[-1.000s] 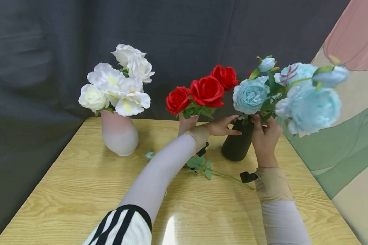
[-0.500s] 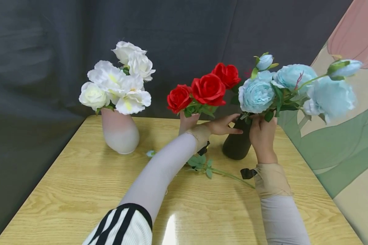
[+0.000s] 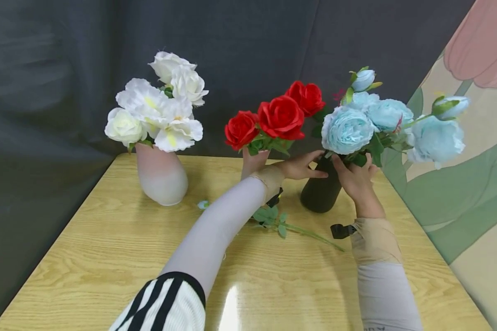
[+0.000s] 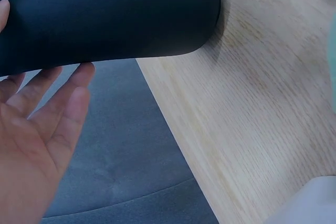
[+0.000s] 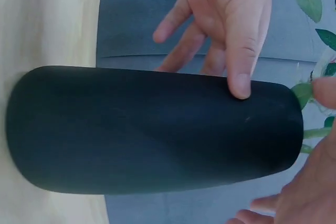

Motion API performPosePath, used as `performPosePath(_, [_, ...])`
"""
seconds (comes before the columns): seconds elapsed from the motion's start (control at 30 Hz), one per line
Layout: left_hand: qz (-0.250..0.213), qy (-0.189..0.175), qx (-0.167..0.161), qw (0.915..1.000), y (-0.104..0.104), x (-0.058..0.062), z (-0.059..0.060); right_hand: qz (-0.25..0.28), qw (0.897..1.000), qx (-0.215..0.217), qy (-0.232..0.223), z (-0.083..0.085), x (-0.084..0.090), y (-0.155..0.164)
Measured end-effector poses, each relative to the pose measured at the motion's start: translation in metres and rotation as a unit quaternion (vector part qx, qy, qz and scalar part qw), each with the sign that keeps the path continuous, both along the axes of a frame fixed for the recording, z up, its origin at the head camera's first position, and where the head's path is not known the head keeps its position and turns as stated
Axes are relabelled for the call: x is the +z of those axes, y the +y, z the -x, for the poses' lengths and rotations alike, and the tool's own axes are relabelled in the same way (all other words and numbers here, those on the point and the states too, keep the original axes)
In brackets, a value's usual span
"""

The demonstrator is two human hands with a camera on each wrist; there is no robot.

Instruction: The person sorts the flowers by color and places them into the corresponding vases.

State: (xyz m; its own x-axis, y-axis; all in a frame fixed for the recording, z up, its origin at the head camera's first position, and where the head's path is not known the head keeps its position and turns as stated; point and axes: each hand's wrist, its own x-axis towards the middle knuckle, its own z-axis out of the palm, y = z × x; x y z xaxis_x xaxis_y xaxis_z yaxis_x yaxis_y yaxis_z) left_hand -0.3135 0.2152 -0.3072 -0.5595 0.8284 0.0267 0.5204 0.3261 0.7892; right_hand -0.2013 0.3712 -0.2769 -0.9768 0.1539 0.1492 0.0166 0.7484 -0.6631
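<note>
In the head view a black vase (image 3: 320, 191) tilts slightly on the table, with light blue flowers (image 3: 348, 130) and buds standing in its mouth. My left hand (image 3: 300, 166) grips the vase's upper part from the left. Its thumb lies on the front while the fingers reach behind, as the right wrist view also shows on the vase (image 5: 157, 129). My right hand (image 3: 356, 181) is at the mouth, under the blooms, thumb and fingers spread apart beside the green stems (image 5: 316, 132). Leaves and petals partly hide its fingertips.
A pink vase (image 3: 254, 164) with red roses (image 3: 280, 118) stands behind my left forearm. Farther left is a pink-and-white vase (image 3: 162, 177) with white flowers (image 3: 153, 108). A leafy stem (image 3: 302, 231) with a blue bud (image 3: 203, 204) lies on the table, partly under the forearm.
The blue blooms on the right have swung left and bunched closer together. My right hand has loosened, its thumb now apart from its fingers. The left hand keeps its place on the vase.
</note>
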Motion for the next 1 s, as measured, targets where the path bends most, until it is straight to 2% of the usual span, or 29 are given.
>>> performPosePath(0.13, [-0.002,0.006,0.004,1.0,0.001,0.002,0.002,0.005,0.998,0.053,0.016,0.0,-0.008,0.006])
performPosePath(0.27, [0.01,0.017,-0.001,0.9998,0.001,0.003,0.001,0.024,0.999,0.047,0.003,-0.005,-0.018,0.009])
performPosePath(0.4, [0.017,0.001,-0.003,0.9998,0.0,0.003,0.001,0.001,0.998,0.014,-0.066,-0.014,-0.027,0.011])
performPosePath(0.5, [0.01,-0.012,-0.002,0.9999,0.0,0.0,0.002,-0.03,0.991,0.007,-0.13,-0.023,-0.034,0.009])
performPosePath(0.6, [0.002,-0.016,-0.002,0.9999,0.0,-0.002,0.004,-0.052,0.987,0.009,-0.155,-0.031,-0.045,0.003])
performPosePath(0.7, [0.002,-0.016,-0.005,0.9999,0.0,-0.003,0.005,-0.073,0.985,0.013,-0.157,-0.038,-0.056,-0.004])
performPosePath(0.8, [0.001,-0.013,-0.01,0.9999,-0.001,-0.002,0.006,-0.087,0.984,0.04,-0.149,-0.042,-0.065,-0.013])
performPosePath(0.87, [0.003,-0.01,-0.011,0.9999,-0.001,-0.001,0.006,-0.09,0.983,0.076,-0.14,-0.043,-0.07,-0.019])
performPosePath(1.0, [0.007,-0.005,-0.007,0.9999,0.0,-0.001,0.007,-0.092,0.975,0.147,-0.143,-0.043,-0.078,-0.032])
